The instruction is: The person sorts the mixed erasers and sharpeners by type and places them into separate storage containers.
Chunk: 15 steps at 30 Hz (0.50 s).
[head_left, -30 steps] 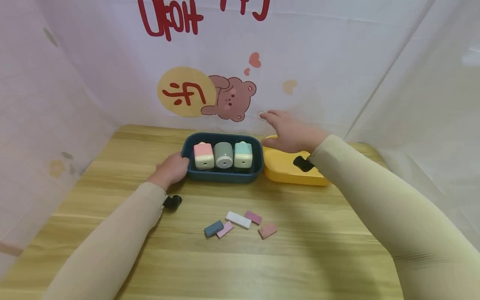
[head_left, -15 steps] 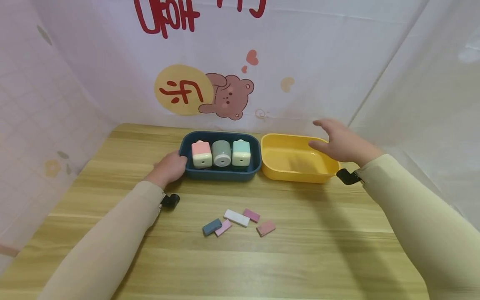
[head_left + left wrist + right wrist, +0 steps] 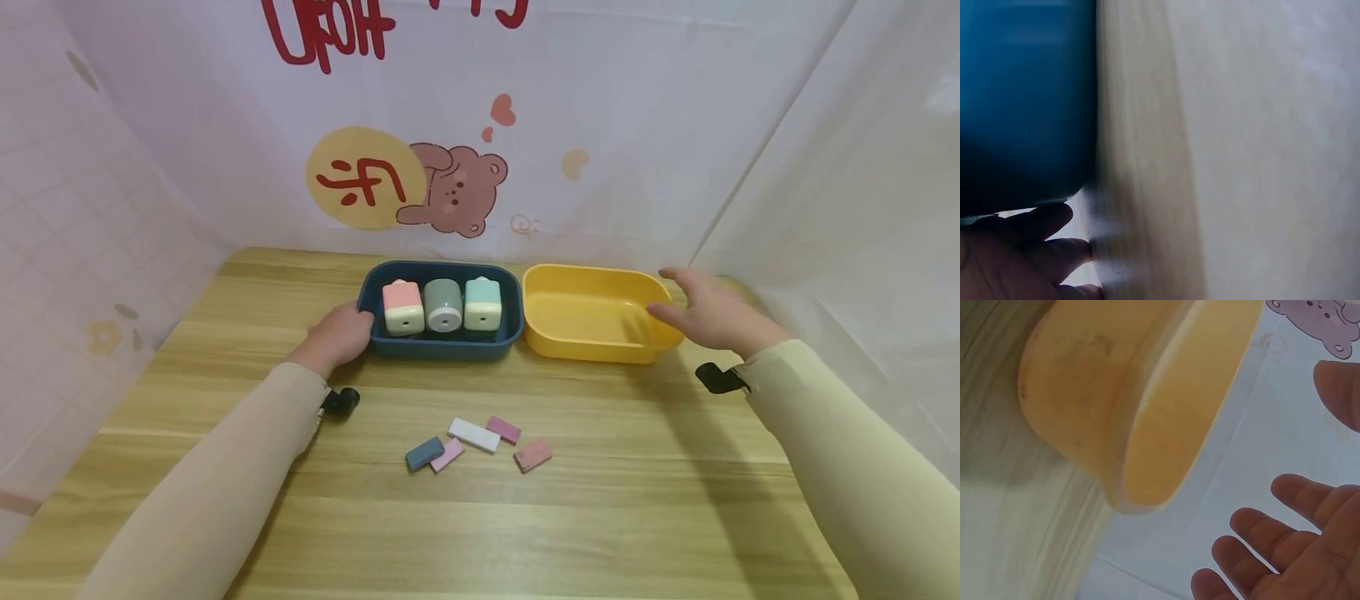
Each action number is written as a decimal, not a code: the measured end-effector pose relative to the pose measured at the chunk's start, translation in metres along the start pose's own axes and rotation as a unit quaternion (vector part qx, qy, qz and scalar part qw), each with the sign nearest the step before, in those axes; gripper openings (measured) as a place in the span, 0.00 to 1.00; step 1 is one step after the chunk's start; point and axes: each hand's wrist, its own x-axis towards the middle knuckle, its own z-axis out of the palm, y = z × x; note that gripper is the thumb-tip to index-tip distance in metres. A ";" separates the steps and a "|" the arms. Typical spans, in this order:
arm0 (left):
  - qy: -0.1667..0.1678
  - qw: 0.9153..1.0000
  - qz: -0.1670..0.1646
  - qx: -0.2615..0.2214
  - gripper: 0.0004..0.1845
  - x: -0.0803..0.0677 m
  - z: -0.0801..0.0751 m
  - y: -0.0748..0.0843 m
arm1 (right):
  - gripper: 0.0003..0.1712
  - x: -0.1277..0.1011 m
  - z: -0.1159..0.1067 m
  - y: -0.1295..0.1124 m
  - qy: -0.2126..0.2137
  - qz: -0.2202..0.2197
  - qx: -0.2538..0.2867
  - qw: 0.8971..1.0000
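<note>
1. Both arms wear long, close-fitting beige sleeves (plain, no print) that end at the wrists.
2. A small black camera sits at the left wrist (image 3: 342, 402).
3. A matching black one sits at the right wrist (image 3: 718, 378).
4. Both hands are bare.

A makeshift recording booth: a light wooden tabletop (image 3: 615, 517) is enclosed on three sides by thin white cloth walls (image 3: 847, 167), the back one printed with a brown cartoon bear (image 3: 453, 190) and red lettering (image 3: 330, 33).
</note>
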 end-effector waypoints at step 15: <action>-0.001 1.000 0.002 0.003 0.34 -0.002 -0.001 0.001 | 0.55 -0.004 0.021 0.008 -0.043 -0.002 0.024 0.999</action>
